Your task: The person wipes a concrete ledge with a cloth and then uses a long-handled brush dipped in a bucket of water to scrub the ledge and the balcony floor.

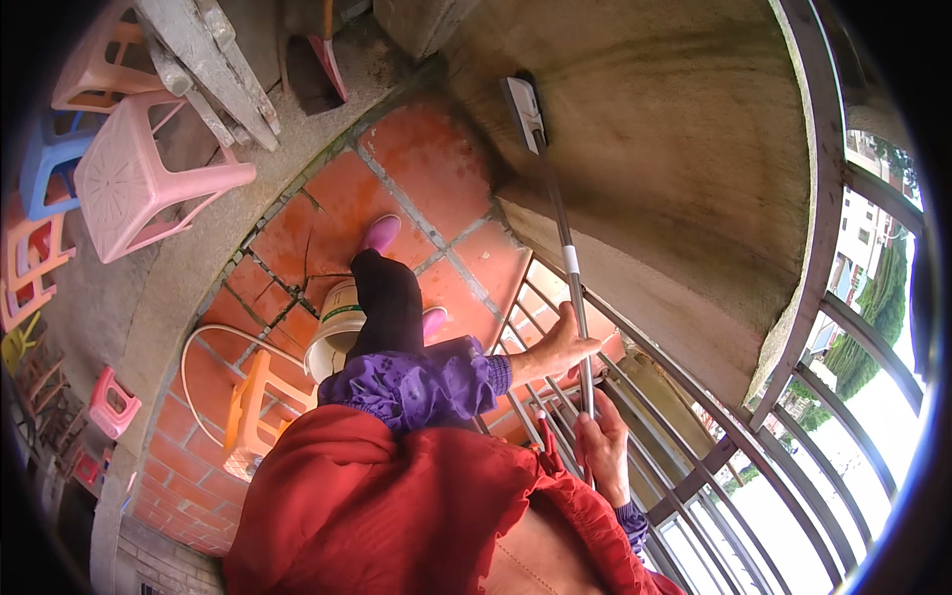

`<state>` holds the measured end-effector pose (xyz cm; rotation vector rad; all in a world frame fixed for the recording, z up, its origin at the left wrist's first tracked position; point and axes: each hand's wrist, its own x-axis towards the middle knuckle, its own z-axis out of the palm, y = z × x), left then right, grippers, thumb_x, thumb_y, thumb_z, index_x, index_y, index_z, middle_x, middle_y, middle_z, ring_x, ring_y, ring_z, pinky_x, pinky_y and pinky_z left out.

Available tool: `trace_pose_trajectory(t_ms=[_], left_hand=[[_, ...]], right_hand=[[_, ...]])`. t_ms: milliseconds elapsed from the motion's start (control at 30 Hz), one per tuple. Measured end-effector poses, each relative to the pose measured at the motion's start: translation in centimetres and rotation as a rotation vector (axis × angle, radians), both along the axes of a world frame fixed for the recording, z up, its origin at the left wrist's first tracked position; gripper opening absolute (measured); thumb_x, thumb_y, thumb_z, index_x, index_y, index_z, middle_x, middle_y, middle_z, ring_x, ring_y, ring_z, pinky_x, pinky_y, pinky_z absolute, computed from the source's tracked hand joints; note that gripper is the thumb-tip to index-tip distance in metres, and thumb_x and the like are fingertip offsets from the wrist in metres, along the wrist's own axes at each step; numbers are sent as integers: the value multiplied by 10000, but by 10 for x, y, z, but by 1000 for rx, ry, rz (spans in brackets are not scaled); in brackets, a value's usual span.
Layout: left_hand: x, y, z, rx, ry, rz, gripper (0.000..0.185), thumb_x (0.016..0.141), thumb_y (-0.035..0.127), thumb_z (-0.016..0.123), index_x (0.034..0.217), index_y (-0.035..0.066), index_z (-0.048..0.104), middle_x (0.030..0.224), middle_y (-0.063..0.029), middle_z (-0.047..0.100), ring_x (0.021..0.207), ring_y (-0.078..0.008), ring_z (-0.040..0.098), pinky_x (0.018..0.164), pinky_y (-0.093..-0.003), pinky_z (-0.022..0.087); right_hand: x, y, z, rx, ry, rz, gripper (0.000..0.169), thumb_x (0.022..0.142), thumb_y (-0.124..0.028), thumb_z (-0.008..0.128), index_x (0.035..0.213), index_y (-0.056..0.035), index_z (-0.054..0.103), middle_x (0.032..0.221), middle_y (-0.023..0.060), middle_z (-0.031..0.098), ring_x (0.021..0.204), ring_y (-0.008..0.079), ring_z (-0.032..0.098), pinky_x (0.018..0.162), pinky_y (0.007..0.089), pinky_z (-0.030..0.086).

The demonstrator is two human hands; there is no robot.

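Observation:
A long-handled mop or scrubber with a metal pole (556, 201) runs up and away from me. Its white plastic head (526, 108) rests against the stained concrete wall (654, 126). My left hand (554, 353), in a purple sleeve, wraps around the pole below its white collar. Lower down, near the pole's end, my right hand (604, 442) grips it close to my red apron (387, 498). Beside my leg stands a whitish plastic bucket (338, 327), partly hidden by my black trousers.
Red floor tiles (424, 163) lie underfoot. Metal railings (695, 461) border the right side. An orange stool (249, 416) and a pale hose (190, 372) are near the bucket. Pink (126, 171) and blue (48, 160) stools, grey planks (204, 67) and a dustpan (316, 74) sit along the left ledge.

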<state>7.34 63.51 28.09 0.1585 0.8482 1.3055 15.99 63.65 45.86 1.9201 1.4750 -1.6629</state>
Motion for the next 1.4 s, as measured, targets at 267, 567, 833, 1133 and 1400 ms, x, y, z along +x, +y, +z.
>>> trace_pose_trajectory(t_ms=[267, 567, 833, 1133, 1400], left_hand=[[-92, 40, -168, -270, 227, 40, 494, 761, 137, 541, 1093, -86, 251, 601, -155, 515, 410, -230, 539, 303, -332, 407], [-109, -16, -150, -369, 160, 127, 394, 807, 178, 614, 1101, 47, 388, 779, -102, 591, 458, -188, 553, 345, -274, 402], [-19, -91, -88, -151, -148, 2, 458, 794, 122, 654, 1081, 57, 303, 795, -112, 596, 513, -185, 592, 365, -248, 403], [-7, -134, -72, -116, 168, -376, 400, 872, 385, 572, 1059, 45, 479, 852, -73, 580, 531, -120, 573, 425, -235, 419], [-59, -310, -220, -905, 427, 309, 212, 842, 249, 529, 897, 45, 518, 702, -89, 582, 402, -182, 527, 327, -287, 403]], right_hand=[[-77, 54, -180, -34, 125, 142, 393, 871, -148, 524, 1226, 11, 463, 628, 26, 492, 403, 82, 424, 361, 235, 334], [-81, 18, -184, 187, 55, 497, 420, 865, -156, 537, 1227, 31, 436, 631, 68, 525, 417, 106, 454, 371, 262, 373], [47, -70, -114, 522, 9, 701, 475, 824, -117, 549, 1275, -88, 402, 818, 267, 594, 721, 437, 585, 586, 477, 467], [124, -118, -111, 436, 31, 471, 455, 819, -118, 594, 1242, -50, 441, 873, 220, 616, 785, 371, 612, 663, 417, 489], [136, -125, -105, -44, -27, 167, 456, 855, -143, 577, 1280, -64, 432, 660, 34, 516, 509, 95, 447, 457, 252, 350]])
